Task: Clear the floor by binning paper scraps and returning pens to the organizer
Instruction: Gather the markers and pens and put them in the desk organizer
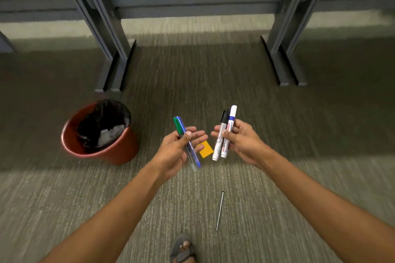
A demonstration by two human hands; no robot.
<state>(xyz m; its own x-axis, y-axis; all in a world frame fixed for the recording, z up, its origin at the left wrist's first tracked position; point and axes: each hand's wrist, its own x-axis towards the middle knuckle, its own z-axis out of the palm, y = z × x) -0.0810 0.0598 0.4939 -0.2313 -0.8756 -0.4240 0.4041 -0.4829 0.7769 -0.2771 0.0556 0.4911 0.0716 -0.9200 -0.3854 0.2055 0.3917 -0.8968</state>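
Observation:
My left hand (177,147) holds a green pen and a blue pen (183,134) together, thumb pressed across them, tips pointing up and away. My right hand (239,139) grips two white markers (225,134), one with a black cap, one with a blue band. Both hands hover above the carpet, fingertips almost meeting. An orange paper scrap (205,149) lies on the floor between and below the hands. A thin dark pen refill (220,210) lies on the carpet nearer to me. The red bin (119,151) stands to the left with a black liner and white paper inside.
Grey metal desk legs (113,66) rise behind the bin, and another pair (286,66) stands at the right. A crossbar (196,3) joins them at the back. My sandalled foot (183,250) shows at the bottom edge. Green-grey carpet (64,198) covers the floor.

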